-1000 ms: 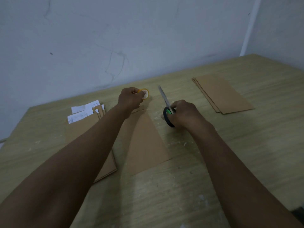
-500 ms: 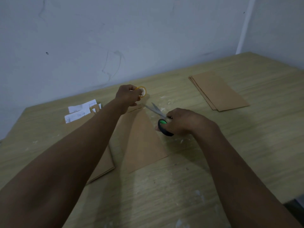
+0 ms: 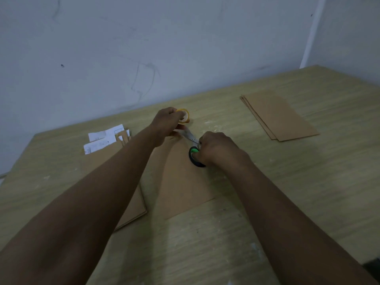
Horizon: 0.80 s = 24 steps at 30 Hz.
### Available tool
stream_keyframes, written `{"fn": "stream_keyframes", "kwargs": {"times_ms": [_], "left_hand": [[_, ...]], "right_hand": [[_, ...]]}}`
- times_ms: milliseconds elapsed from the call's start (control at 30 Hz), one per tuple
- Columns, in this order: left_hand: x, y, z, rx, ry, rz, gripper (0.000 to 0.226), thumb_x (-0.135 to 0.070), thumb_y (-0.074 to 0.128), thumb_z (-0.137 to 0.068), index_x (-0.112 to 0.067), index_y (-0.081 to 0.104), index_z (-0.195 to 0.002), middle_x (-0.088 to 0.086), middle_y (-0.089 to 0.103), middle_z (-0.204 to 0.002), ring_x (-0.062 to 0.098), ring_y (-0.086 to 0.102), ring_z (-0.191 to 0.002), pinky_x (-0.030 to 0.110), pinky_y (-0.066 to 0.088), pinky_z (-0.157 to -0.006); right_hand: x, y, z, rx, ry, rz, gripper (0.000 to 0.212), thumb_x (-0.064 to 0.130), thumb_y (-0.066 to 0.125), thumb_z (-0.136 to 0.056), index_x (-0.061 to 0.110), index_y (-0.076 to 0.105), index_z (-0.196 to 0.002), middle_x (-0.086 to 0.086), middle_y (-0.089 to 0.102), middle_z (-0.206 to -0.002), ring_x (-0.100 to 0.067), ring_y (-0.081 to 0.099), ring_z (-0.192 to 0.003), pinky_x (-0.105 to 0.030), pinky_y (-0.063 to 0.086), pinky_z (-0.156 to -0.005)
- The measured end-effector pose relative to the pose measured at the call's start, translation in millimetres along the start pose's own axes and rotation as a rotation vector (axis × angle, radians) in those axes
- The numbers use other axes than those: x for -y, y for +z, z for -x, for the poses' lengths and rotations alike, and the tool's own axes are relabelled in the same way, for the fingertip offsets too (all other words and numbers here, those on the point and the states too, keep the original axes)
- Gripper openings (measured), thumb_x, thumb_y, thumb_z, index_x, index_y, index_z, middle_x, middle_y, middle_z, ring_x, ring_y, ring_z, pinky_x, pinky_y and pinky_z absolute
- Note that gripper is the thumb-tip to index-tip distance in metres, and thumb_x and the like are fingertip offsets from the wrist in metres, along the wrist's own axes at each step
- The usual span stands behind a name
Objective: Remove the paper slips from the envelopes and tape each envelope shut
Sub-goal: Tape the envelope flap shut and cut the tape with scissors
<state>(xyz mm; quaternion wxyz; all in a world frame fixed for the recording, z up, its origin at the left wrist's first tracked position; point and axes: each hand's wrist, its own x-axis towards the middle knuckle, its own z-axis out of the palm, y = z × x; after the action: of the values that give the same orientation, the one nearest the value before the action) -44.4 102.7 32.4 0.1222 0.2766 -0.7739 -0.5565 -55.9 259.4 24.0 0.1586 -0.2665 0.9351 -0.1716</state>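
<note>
Head view, near to far: one envelope (image 3: 183,182) lies mid-desk (image 3: 308,182) for sealing, right hand (image 3: 216,149) gripping scissors (image 3: 194,148), left hand (image 3: 167,122) clutching tape roll (image 3: 184,115); left pile (image 3: 131,204) with slips (image 3: 104,138) likely waits, far-right stack (image 3: 279,115) seems finished.

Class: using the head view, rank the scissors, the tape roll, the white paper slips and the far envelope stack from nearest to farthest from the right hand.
1. Scissors, gripped in the right hand.
2. Tape roll, held just beyond, to the left.
3. White paper slips, far left.
4. Far envelope stack, right rear; its distance is close to the slips', so that order is uncertain.
</note>
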Motion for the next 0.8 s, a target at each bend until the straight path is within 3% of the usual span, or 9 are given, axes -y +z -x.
{"fn": "stream_keyframes", "kwargs": {"times_ms": [100,233,333,533,800], "left_hand": [[1,1,0,0.047,-0.012,0.057,0.009,-0.023,0.054,-0.101,-0.017,0.051,-0.094,0.01,0.074,-0.107,0.017,0.067,-0.074,0.029,0.048,-0.065],[4,1,1,0.088,-0.012,0.093,0.01,-0.026,0.053,-0.103,-0.02,0.052,-0.095,0.013,0.073,-0.106,0.017,0.066,-0.074,0.021,0.049,-0.052],[7,-1,-1,0.081,0.0,0.077,0.01,-0.028,0.054,-0.102,-0.02,0.053,-0.096,0.011,0.071,-0.102,0.017,0.066,-0.073,0.021,0.047,-0.052],[10,0,-3,0.076,0.006,0.037,0.012,-0.031,0.055,-0.101,-0.018,0.056,-0.101,0.012,0.068,-0.1,0.018,0.067,-0.073,0.025,0.043,-0.058],[11,-3,-2,0.019,0.045,0.078,0.015,-0.03,0.053,-0.103,-0.016,0.056,-0.105,0.008,0.064,-0.093,0.02,0.063,-0.077,0.033,0.048,-0.067]], "right_hand": [[2,2,-2,-0.012,-0.002,-0.01,0.042,0.04,0.068,-0.085,0.015,0.06,-0.117,-0.009,0.057,-0.105,-0.03,0.055,-0.092,-0.032,0.042,-0.071],[3,3,-4,-0.026,-0.003,-0.017,0.041,0.036,0.069,-0.086,0.014,0.061,-0.12,-0.012,0.059,-0.115,-0.032,0.06,-0.104,-0.032,0.043,-0.073],[3,3,-5,-0.026,-0.005,-0.016,0.039,0.032,0.068,-0.089,0.013,0.06,-0.121,-0.013,0.057,-0.117,-0.032,0.059,-0.105,-0.032,0.043,-0.073],[4,4,-10,-0.004,-0.001,0.005,0.033,0.029,0.065,-0.091,0.014,0.062,-0.121,-0.009,0.047,-0.098,-0.027,0.048,-0.085,-0.032,0.041,-0.071],[3,4,-13,0.017,-0.002,-0.005,0.033,0.027,0.064,-0.091,0.011,0.063,-0.119,-0.01,0.05,-0.097,-0.028,0.05,-0.083,-0.032,0.042,-0.07]]}}
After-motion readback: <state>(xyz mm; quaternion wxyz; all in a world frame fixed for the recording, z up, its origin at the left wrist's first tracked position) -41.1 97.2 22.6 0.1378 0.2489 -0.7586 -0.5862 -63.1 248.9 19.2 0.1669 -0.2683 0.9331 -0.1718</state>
